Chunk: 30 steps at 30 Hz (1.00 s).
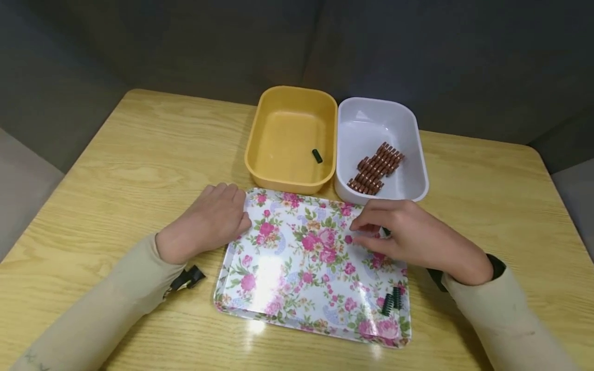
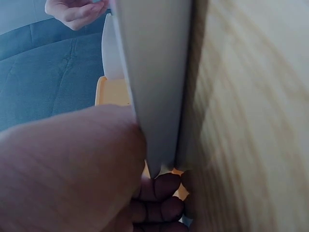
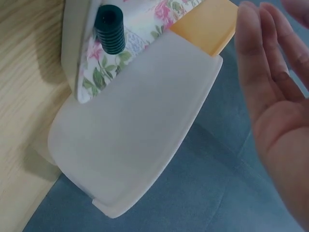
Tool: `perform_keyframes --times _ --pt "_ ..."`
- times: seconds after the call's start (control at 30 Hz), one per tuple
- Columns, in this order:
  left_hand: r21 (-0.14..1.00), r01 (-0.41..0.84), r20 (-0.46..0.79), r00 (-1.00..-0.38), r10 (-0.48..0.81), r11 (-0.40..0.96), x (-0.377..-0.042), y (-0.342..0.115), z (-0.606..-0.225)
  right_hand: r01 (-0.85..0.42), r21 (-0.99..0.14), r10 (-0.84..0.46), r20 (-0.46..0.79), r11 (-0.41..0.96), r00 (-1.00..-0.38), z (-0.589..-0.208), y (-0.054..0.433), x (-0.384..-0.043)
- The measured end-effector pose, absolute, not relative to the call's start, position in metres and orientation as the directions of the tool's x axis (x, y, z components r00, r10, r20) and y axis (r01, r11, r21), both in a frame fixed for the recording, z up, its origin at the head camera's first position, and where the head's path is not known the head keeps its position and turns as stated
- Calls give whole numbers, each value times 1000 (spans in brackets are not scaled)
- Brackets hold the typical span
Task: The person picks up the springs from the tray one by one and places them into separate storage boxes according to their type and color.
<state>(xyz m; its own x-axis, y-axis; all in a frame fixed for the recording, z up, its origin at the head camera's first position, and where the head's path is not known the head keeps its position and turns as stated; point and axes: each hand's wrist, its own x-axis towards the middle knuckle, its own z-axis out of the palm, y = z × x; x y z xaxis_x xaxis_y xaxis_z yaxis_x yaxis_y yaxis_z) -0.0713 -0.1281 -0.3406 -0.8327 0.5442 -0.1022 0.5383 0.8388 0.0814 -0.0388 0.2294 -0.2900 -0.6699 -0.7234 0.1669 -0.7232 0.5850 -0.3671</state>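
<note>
A floral tray [image 1: 287,268] lies on the table, its far left edge gripped by my left hand [image 1: 211,221]. In the left wrist view, the fingers [image 2: 161,210] curl around the tray's edge. Above the tray's right side hovers my right hand [image 1: 403,232], fingers and thumb apart with nothing seen between them. A dark green spring [image 3: 110,30] stands on the tray beneath it, mostly hidden by the hand in the head view. Two more green springs [image 1: 392,301] are near the tray's lower right corner. Another green spring [image 1: 317,156] lies in the yellow bin [image 1: 278,182].
Beyond the tray, the yellow bin stands beside a white bin [image 1: 419,178]. Several copper-coloured springs [image 1: 378,167] lie in rows inside the white bin. A dark curtain [image 1: 209,46] hangs behind the wooden table [image 1: 139,154].
</note>
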Motion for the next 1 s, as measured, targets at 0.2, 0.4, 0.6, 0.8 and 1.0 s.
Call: perform_keyframes --times 0.2,0.4,0.6,0.8,1.0 --pt "89 518 -124 -841 526 851 -72 -129 -338 -697 -403 -750 36 593 -660 -282 232 -39" --pt "92 527 -115 -837 535 845 -72 -128 -338 -662 -452 -770 -97 598 -630 -279 235 -35" --pt "86 538 -109 -831 545 839 -72 -126 -338 -611 -487 -770 -251 624 -586 -279 238 -29" --pt "88 535 -116 -832 542 840 -73 -126 -338 -540 -489 -727 -414 685 -547 -282 237 -27" --pt "85 540 -100 -831 547 837 -72 -126 -338 -527 -481 -714 -467 700 -522 -283 234 -24"
